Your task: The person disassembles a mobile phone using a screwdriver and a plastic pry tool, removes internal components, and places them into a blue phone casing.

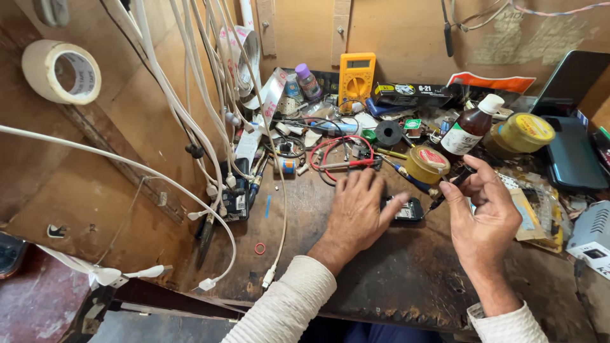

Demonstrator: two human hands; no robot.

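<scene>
Left hand (357, 209) lies spread flat, pressing a small black phone (406, 209) onto the worktop (394, 279); right hand (483, 213) pinches a thin dark tool (445, 194) beside it.

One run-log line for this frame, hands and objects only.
left hand: flat on small dark device | right hand: holds thin dark tool, tip at device | surface: cluttered wooden bench

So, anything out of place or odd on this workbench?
Nothing spilled or broken. The bench is cluttered, white cables dangle across it, and a small red ring lies alone near the left hand.
</scene>
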